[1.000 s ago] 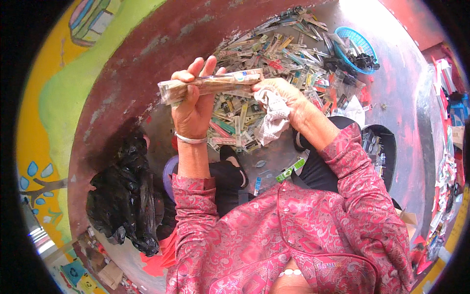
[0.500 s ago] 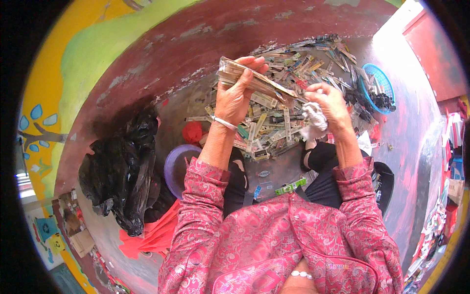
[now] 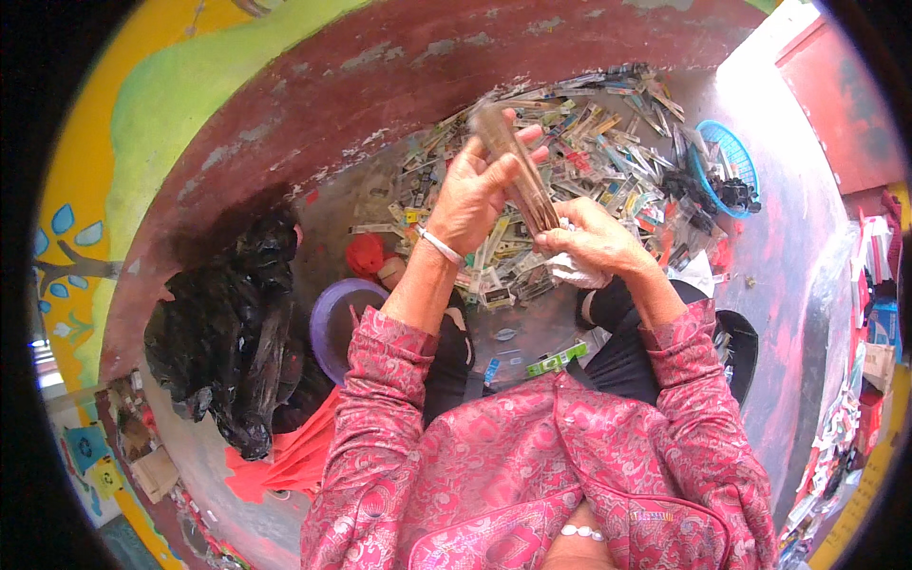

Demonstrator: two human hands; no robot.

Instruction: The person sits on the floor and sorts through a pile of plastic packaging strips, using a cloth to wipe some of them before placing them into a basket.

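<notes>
Gripping a long thin clear packet [image 3: 518, 171] near its top, left hand [image 3: 475, 195] closed, right hand [image 3: 594, 242] clutching white cloth [image 3: 575, 274] at its base—looks light, stiff-ish, slippery.

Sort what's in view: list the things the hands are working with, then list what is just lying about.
In hand: left hand grips long flat stick; right hand holds white cloth against it.

Lying about: heap of packets, blue basket, black bag, purple bowl.
</notes>
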